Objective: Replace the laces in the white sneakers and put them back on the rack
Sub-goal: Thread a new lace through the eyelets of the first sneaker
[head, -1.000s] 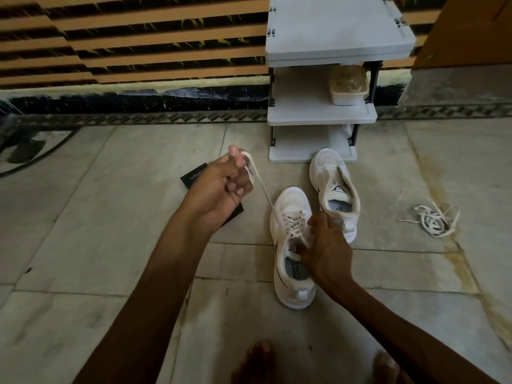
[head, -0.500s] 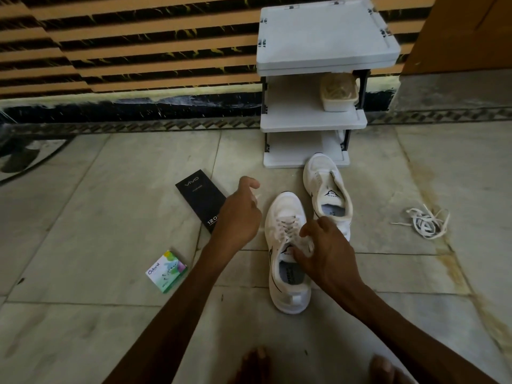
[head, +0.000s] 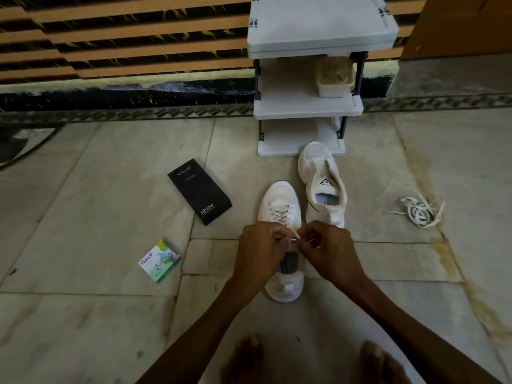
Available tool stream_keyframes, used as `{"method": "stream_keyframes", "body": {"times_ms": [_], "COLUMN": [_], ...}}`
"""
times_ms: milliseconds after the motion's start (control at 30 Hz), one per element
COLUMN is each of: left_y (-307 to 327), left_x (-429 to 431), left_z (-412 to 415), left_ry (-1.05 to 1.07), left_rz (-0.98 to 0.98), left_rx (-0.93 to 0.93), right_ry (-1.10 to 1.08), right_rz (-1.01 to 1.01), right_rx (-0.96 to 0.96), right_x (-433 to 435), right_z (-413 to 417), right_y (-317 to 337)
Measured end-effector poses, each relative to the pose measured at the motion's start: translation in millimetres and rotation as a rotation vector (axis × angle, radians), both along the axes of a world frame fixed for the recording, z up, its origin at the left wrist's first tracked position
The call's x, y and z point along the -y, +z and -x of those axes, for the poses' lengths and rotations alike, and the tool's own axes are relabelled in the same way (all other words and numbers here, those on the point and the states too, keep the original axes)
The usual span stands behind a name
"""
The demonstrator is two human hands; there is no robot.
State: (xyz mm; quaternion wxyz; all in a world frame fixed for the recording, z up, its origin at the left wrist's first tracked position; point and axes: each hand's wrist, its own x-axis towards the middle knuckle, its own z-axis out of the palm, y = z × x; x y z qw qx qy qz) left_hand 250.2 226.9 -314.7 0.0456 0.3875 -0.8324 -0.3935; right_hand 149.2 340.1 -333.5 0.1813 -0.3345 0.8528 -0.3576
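Two white sneakers lie on the tiled floor. The nearer sneaker [head: 279, 200] has a lace threaded through its eyelets. The other sneaker [head: 322, 184] stands unlaced, toe toward the white rack [head: 307, 109]. Over the nearer sneaker's tongue my left hand [head: 263, 253] and my right hand [head: 329, 248] meet. Both pinch the white lace end [head: 293, 239] between their fingertips. The hands hide the upper eyelets. A loose bundle of white laces [head: 419, 212] lies on the floor to the right.
A black phone box [head: 199, 191] and a small green and white box [head: 159, 260] lie to the left. A lidded tub [head: 335, 77] sits on the rack's middle shelf. My bare feet [head: 304, 361] show at the bottom edge. A striped wall runs behind.
My left hand, which held the lace pulled up and left, came down to the sneaker. Both hands now meet over the tongue and pinch the lace end. The view shifted slightly.
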Motion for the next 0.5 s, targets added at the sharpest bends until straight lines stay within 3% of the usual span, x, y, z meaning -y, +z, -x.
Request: {"method": "stream_keyframes", "body": {"times_ms": [267, 400, 500], "left_y": [-20.3, -9.8, -2.7], "left_x": [-18.9, -22.7, -25.1], "left_z": [-0.5, 1.2, -1.0], "left_ry": [0.065, 0.022, 0.041], "left_rz": [-0.047, 0.028, 0.028], "left_rx": [0.198, 0.007, 0.003], "right_ry": [-0.055, -0.092, -0.098], "right_rz": [0.057, 0.073, 0.079], "right_rx": [0.175, 0.213, 0.215], "right_x": [1.9, 2.2, 1.8], "right_z": [10.0, 10.6, 10.1], "right_y": [-3.0, -4.9, -6.1]}}
